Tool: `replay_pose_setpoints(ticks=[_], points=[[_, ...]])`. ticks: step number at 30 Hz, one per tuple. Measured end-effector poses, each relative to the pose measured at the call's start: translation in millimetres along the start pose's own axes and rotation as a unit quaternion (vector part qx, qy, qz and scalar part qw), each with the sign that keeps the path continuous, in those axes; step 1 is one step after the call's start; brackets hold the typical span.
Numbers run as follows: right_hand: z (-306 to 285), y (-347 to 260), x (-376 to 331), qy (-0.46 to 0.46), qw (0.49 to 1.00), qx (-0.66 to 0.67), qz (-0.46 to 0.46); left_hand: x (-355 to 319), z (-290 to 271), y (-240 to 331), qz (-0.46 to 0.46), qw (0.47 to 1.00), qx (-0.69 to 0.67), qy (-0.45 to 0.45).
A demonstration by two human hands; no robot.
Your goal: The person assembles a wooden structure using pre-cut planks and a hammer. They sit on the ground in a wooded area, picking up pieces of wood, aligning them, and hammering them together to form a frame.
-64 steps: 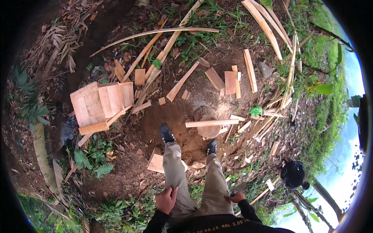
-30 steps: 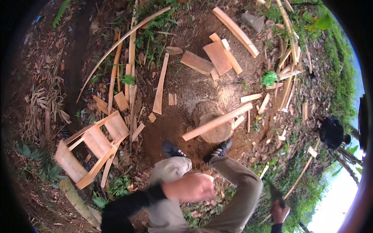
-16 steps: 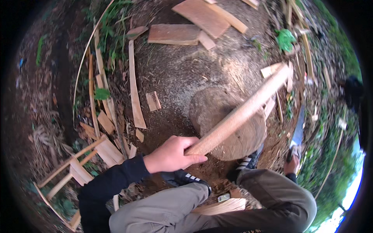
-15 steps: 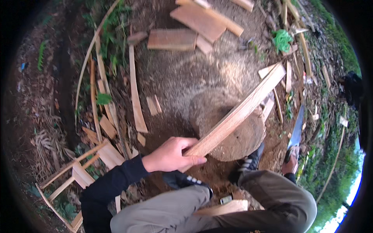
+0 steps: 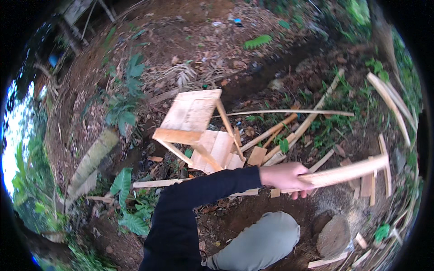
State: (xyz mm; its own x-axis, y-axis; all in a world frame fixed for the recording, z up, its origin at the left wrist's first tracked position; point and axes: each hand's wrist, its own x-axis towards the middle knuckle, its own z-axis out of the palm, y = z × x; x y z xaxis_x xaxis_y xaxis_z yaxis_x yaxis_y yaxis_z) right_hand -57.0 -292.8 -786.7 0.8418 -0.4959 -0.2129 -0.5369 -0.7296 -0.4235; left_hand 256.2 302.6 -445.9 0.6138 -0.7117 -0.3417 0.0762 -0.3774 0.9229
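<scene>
My left hand is closed around one end of a pale, slightly curved wooden plank. From my fist the plank reaches out to the right, clear of the ground. Below its far part stands a round tree stump. To the left of my hand, beyond my black-sleeved forearm, is a small wooden stool-like frame with flat boards and slim legs; part of it is behind the sleeve. My right hand does not show, nor does the saw it held earlier.
Long wooden strips lie on the ground beyond my hand. At far right are more boards and a crumpled green thing. A cut log lies at the left among leafy plants. My bent knee is close to the stump.
My view has swung far to the left, bringing the stool-like frame to the middle. The plank, still in my left hand, has lifted off the stump. My right hand and the saw have left the picture.
</scene>
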Motion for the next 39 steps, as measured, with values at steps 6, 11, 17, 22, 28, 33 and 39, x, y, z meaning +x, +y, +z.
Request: replay_pose_setpoints(ticks=[6, 11, 17, 22, 28, 33, 39], points=[[-73.7, -78.4, 106.5, -0.013, 0.977, 0.121, -0.173, -175.1, 11.2, 9.3, 0.084, 0.934, -0.106, 0.33], [-85.0, -261.6, 74.5, -0.111, 0.937, 0.097, -0.316, -294.0, -32.6, -34.1, 0.035, 0.785, 0.139, 0.603], [-64.2, -360.7, 12.7, -0.359, 0.857, -0.08, -0.361, -326.5, -78.0, -56.1, -0.049, 0.665, 0.284, 0.689], [-56.5, -364.3, 15.0, -0.329, 0.851, -0.16, -0.378, -324.5, -87.2, -54.9, -0.088, 0.693, 0.231, 0.677], [-46.2, -343.5, 25.9, -0.322, 0.844, -0.164, -0.396, -322.5, -90.7, -81.2, -0.039, 0.645, 0.305, 0.7], [-43.8, -345.1, 16.0, -0.357, 0.844, -0.158, -0.367, -329.0, -89.0, -75.3, -0.067, 0.681, 0.269, 0.678], [-55.6, -338.4, 12.7, -0.321, 0.855, -0.155, -0.377, -329.3, -101.2, -50.3, -0.119, 0.718, 0.243, 0.641]])
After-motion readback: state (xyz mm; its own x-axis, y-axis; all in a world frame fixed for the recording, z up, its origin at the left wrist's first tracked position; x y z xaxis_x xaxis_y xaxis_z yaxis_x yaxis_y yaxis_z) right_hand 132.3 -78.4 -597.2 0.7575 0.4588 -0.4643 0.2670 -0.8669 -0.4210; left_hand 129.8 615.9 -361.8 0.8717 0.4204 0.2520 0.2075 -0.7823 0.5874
